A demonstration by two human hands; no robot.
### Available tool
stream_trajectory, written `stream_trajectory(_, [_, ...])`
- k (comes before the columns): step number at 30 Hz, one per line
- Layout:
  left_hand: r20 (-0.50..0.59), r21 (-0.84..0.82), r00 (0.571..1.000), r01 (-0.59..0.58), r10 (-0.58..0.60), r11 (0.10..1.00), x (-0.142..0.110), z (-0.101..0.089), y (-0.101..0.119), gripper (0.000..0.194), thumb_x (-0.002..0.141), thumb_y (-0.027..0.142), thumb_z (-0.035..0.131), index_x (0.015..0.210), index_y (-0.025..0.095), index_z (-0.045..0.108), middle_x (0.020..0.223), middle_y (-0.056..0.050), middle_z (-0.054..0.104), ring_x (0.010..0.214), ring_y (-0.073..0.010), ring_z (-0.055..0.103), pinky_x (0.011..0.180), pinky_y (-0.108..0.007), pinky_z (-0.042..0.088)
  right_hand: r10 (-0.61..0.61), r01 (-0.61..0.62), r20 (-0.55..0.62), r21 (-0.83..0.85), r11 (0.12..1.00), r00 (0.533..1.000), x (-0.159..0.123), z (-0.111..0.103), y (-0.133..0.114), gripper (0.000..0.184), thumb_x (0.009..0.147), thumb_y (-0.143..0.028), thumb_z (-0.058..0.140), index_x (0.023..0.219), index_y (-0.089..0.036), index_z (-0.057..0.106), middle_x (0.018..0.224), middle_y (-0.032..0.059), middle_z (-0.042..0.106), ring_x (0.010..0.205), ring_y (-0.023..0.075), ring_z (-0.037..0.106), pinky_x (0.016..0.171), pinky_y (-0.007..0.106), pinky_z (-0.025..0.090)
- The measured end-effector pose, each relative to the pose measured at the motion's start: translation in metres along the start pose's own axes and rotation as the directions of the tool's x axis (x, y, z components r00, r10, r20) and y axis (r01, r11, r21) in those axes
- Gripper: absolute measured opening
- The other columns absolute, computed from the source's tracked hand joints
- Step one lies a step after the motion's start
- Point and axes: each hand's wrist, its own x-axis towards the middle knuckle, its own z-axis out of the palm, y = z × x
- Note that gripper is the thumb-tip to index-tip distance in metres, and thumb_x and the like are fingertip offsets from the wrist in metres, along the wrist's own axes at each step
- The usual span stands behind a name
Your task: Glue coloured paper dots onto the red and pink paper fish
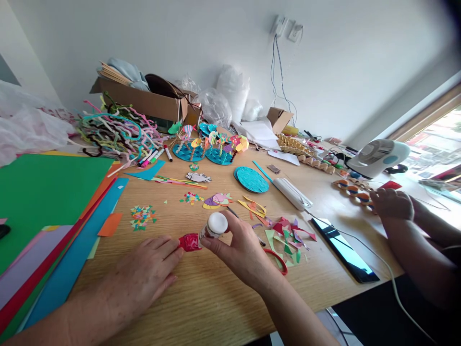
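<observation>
My right hand (241, 250) is wrapped round a small white bottle (217, 224) with a white round end facing up; it looks like glue. The bottle is tilted over a small red paper piece (190, 242) whose surface looks wet and shiny. My left hand (147, 269) lies flat on the table, its fingertips touching the left edge of the red piece. Just beyond are fish-shaped cutouts (217, 201) in purple, yellow and pink. Orange-handled scissors (279, 262) rest right of my right hand, partly hidden by it and paper scraps (288, 238).
Coloured paper sheets (46, 202) cover the left side. Confetti bits (142, 217), blue discs (252, 179) and decorated blue bases (189, 151) lie further in. A power strip (292, 193), a phone (344, 250) and another person's hands (392, 204) are at the right. Pipe cleaners (115, 132) pile at the back.
</observation>
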Motion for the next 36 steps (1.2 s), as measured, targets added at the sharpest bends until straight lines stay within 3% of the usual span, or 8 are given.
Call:
stream_trajectory(18, [0.019, 0.026, 1.000, -0.003, 0.002, 1.000, -0.001, -0.001, 0.000, 0.032, 0.075, 0.008, 0.055, 0.105, 0.017, 0.062, 0.110, -0.010, 0.064, 0.101, -0.0275, 0.057, 0.088, -0.044, 0.047, -0.009, 0.008, -0.043, -0.022, 1.000, 0.999, 0.009, 0.001, 0.005, 0.017, 0.078, -0.033, 0.063, 0.081, -0.019, 0.055, 0.080, 0.0011, 0.062, 0.073, 0.0155, 0.053, 0.065, 0.027, 0.038])
stream_trajectory(23, [-0.035, 0.019, 0.999, -0.018, 0.019, 1.000, -0.002, 0.003, -0.002, 0.031, 0.077, 0.010, 0.049, 0.104, 0.019, 0.062, 0.110, -0.009, 0.064, 0.101, -0.0254, 0.057, 0.090, -0.041, 0.047, 0.002, -0.003, -0.048, -0.036, 0.999, 0.999, 0.012, 0.004, 0.001, 0.016, 0.075, -0.031, 0.066, 0.079, -0.019, 0.055, 0.079, 0.0011, 0.061, 0.073, 0.0161, 0.054, 0.065, 0.027, 0.039])
stream_trajectory(36, [0.049, 0.097, 0.999, -0.021, 0.016, 0.995, 0.002, -0.002, 0.001, 0.033, 0.076, 0.009, 0.055, 0.107, 0.015, 0.062, 0.112, -0.011, 0.064, 0.102, -0.0284, 0.057, 0.089, -0.045, 0.049, -0.035, 0.034, -0.030, -0.038, 0.999, 0.999, 0.014, 0.006, -0.001, 0.017, 0.076, -0.031, 0.066, 0.081, -0.020, 0.055, 0.080, 0.0010, 0.062, 0.074, 0.0161, 0.054, 0.064, 0.026, 0.038])
